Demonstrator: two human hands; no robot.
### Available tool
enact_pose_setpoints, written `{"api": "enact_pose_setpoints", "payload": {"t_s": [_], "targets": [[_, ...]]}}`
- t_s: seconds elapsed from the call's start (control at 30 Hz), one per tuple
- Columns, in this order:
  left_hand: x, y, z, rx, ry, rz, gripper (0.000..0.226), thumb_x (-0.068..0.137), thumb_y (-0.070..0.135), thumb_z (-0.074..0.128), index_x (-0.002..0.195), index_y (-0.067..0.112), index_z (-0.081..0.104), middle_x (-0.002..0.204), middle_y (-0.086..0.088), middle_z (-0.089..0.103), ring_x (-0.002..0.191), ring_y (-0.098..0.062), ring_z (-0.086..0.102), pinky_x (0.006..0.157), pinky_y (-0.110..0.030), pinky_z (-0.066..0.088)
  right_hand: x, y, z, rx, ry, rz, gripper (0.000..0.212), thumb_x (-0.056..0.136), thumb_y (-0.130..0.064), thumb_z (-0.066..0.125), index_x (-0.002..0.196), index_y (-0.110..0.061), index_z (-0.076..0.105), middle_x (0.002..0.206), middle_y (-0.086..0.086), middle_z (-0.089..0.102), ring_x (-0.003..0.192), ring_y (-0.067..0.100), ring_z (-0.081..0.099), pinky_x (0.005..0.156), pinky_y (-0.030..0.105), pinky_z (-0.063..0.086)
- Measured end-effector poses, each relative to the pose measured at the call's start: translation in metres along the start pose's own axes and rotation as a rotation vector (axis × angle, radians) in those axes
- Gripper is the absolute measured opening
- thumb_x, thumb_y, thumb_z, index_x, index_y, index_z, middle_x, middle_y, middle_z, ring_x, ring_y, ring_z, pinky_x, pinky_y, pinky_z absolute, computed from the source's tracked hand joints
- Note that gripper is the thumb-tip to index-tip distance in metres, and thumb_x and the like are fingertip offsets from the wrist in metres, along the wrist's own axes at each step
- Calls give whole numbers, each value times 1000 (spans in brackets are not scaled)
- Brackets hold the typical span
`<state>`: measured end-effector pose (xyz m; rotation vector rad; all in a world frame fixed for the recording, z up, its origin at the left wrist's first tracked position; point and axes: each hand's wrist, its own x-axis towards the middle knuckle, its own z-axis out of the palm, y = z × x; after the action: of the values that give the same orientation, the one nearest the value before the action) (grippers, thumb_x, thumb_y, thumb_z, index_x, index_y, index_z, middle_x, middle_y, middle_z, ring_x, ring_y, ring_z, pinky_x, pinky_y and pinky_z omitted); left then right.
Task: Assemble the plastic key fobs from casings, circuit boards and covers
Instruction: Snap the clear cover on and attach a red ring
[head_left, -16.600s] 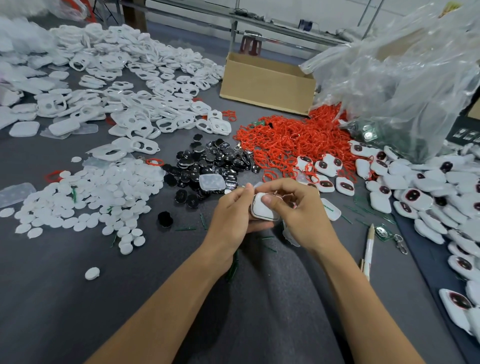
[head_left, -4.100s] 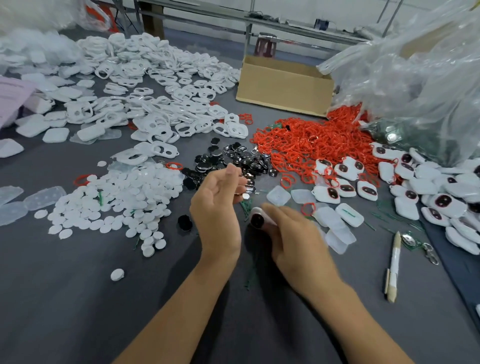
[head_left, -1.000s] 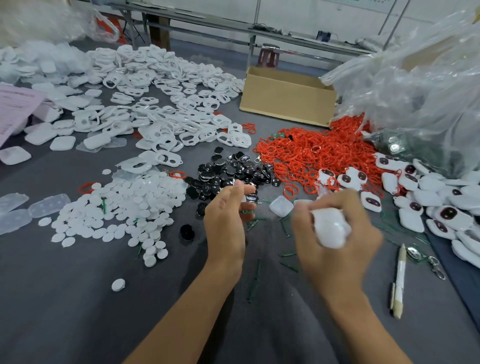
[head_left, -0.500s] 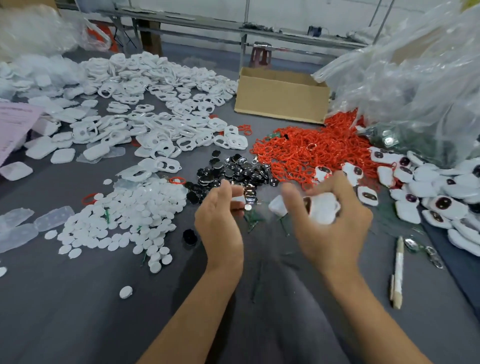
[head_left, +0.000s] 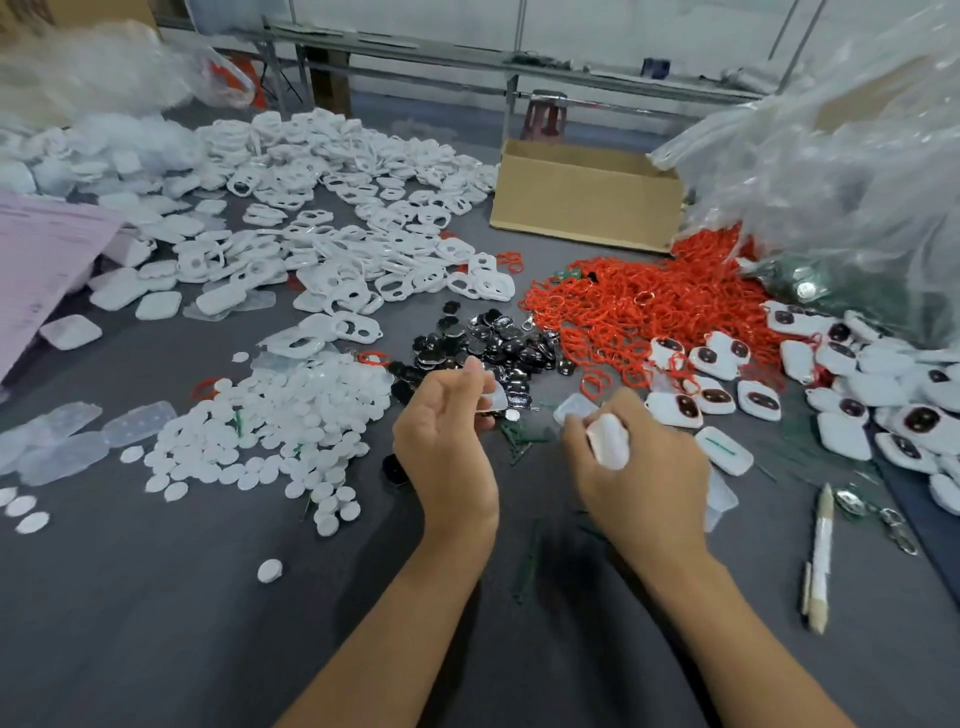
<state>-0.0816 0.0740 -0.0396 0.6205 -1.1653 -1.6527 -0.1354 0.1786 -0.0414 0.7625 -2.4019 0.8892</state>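
My right hand (head_left: 641, 467) grips a white key fob casing (head_left: 608, 441) just above the grey table (head_left: 156, 623). My left hand (head_left: 449, 436) hovers beside it, fingers curled, pinching a small clear cover piece (head_left: 493, 399). Just beyond my hands lies a pile of black circuit boards (head_left: 493, 338). White round discs (head_left: 280, 415) spread to the left. White casing frames (head_left: 363, 249) cover the far left. Assembled fobs (head_left: 857, 395) lie at the right.
A heap of red rubber rings (head_left: 639, 306) sits right of centre, a cardboard box (head_left: 587, 202) behind it and a big clear plastic bag (head_left: 841, 171) at the far right. A pen (head_left: 821, 556) lies at the right; pink paper (head_left: 41, 265) at the left.
My right hand has come down and toward me with the white casing. My left hand stays near the black boards, still pinching its small piece.
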Motion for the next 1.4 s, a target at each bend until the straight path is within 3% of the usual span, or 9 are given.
{"api": "enact_pose_setpoints", "payload": {"t_s": [0.07,0.17,0.3,0.43,0.6,0.73,0.83,1.17,1.4], "targets": [[1,0,0,8,-13,7,26,81,34,58,66,16,67,68,1,67,71,-16,60,66,-35,48,4,-3,-5,59,118,7,28,80,-33,64,67,-25,41,49,-3,46,46,27,39,49,31,23],[0,-2,0,17,-27,-12,25,81,34,58,66,16,67,68,2,67,70,-14,59,63,-29,48,-1,1,3,-133,-164,-56,29,84,-35,63,72,-23,40,59,9,57,62,36,56,52,33,25],[0,-3,0,19,-64,-11,26,81,36,58,66,17,68,70,0,68,71,-17,61,63,-26,48,2,-2,-8,155,125,20,28,84,-39,58,68,-25,41,57,-8,49,58,23,48,53,32,27],[-2,0,2,23,-104,-48,26,81,33,59,67,13,67,71,-4,66,71,-18,58,63,-27,47,-5,2,3,21,-356,-20,33,86,-44,61,74,-23,38,69,1,57,74,27,53,58,38,21],[-4,1,3,58,-262,-142,17,80,24,61,71,12,70,73,0,69,70,-15,59,66,-30,47,12,7,-16,498,-126,242,22,76,-41,74,77,-22,62,71,-11,65,68,4,57,65,21,40],[-9,2,6,84,-384,-150,14,80,15,62,74,6,70,71,-1,68,70,-13,60,70,-29,48,13,11,-18,875,-283,481,12,96,-12,53,102,-6,61,71,-2,62,53,8,54,56,24,45],[-7,0,7,78,-352,-163,16,87,5,59,75,6,69,73,-3,69,68,-13,59,68,-27,48,15,9,-20,1130,-358,606,21,96,6,44,112,0,56,83,10,65,61,14,67,56,19,53],[-4,1,7,64,-291,-216,16,88,6,56,78,2,69,77,-8,69,67,-15,58,64,-24,46,16,11,-18,1189,-398,621,25,90,12,45,106,1,61,87,15,70,71,24,70,62,23,57],[-4,1,5,62,-300,-221,15,88,6,57,82,0,69,77,-7,69,67,-15,59,68,-33,46,14,13,-16,1123,-357,577,29,86,20,42,103,8,62,78,17,68,60,23,68,52,24,55]]}}
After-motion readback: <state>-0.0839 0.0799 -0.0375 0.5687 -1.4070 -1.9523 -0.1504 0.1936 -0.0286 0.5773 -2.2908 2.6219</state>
